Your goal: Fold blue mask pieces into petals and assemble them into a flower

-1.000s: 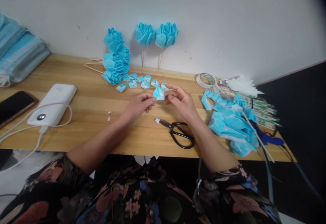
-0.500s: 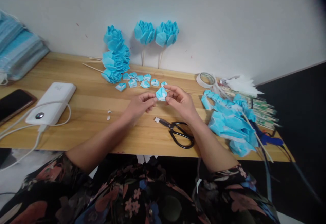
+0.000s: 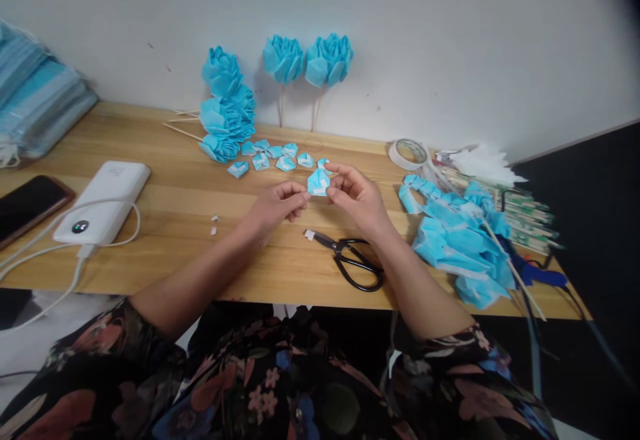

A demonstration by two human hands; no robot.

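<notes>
Pale wooden surface [image 3: 175, 193] by a white wall: two hands work on one small folded light-blue paper piece [image 3: 319, 182].
The right hand [image 3: 357, 199] pinches it just above the surface, near the row of similar blue folded pieces [image 3: 280, 159]. The left hand [image 3: 275, 207], fingers drawn together, meets its left edge. This looks like pressing a fold, and further shaping calls for a steady two-sided pinch. Since a second ago the piece has shifted slightly rightward.

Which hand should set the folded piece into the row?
Right, likely: the right hand pinches the folded blue piece, and the row of petals lies just beyond it. The left hand sits beside the piece.
</notes>
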